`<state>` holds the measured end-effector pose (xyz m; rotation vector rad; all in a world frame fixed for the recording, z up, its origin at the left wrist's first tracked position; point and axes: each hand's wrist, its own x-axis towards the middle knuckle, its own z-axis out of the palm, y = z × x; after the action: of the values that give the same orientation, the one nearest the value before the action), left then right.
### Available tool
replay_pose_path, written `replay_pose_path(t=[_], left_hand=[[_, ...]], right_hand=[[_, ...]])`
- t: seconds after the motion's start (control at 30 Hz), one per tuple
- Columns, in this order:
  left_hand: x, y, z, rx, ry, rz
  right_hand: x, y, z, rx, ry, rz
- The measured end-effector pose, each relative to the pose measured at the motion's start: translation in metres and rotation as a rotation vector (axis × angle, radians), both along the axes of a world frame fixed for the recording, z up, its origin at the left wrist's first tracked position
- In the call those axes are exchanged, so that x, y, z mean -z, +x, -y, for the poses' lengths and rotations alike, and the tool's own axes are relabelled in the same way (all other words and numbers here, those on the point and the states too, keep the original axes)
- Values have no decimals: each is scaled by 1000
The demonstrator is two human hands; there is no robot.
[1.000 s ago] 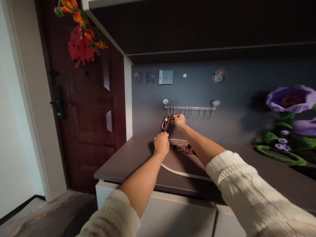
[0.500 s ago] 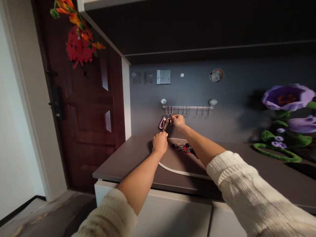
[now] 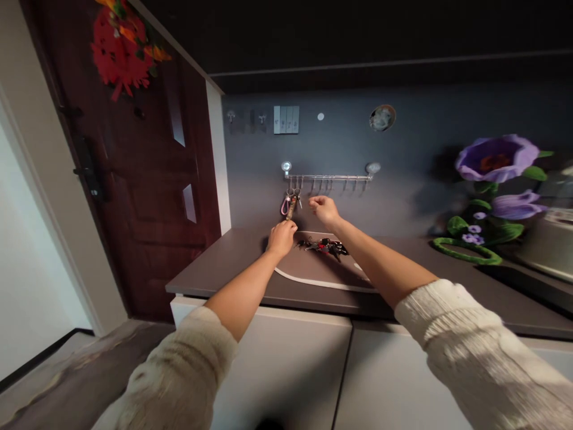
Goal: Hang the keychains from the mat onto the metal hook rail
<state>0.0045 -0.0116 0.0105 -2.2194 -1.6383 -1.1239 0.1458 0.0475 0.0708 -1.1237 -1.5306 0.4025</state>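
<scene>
A clear hook rail (image 3: 329, 177) is fixed to the dark back wall. From its left hooks hang keys on rings (image 3: 298, 197), a pink loop keychain (image 3: 285, 206) and a brown, patterned keychain (image 3: 291, 209). My left hand (image 3: 282, 237) is closed at the lower end of the brown keychain. To the right of the hanging keys and apart from them is my right hand (image 3: 324, 210), its fingers curled in with nothing visible between them. Below, a pile of keys (image 3: 324, 245) with red and black pieces lies on a brown mat with a white edge (image 3: 313, 283).
Purple artificial flowers (image 3: 496, 158) stand at the right of the counter (image 3: 206, 263). A dark red door (image 3: 147, 197) with a red decoration (image 3: 120, 54) is at the left. Overhead runs a dark cabinet (image 3: 335, 36). Switches (image 3: 286, 120) sit above the rail.
My right hand has drawn back to the right from the hanging keys. My left hand stays at the brown keychain. The view has shifted, so the scene sits higher and further left.
</scene>
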Motion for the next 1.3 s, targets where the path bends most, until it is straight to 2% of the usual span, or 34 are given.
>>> replay_pose_path(t=[0.1,0.23,0.37,0.5,0.67,0.77,0.9,1.3], left_hand=[[2,0,-1,43,6,-9],[4,0,-1,84,-4,-46],[5,2,2,106,-27,-127],[6,5,3,93,-77,-215],[9,8,0,91,-97,-331],[9,8,-3,111,-102,-372],[8,6,-6,117,-92,-408],[3,2,-5,78,-58,-432]], right_hand=[[8,7,15,-62,-33,-37],[26,17,34,-85,-31,29],[44,28,50,-28,-16,183],[55,34,60,48,-17,372],[59,32,62,53,9,597],[59,30,60,67,-19,664],[60,30,56,88,-56,664],[62,29,52,79,-37,655]])
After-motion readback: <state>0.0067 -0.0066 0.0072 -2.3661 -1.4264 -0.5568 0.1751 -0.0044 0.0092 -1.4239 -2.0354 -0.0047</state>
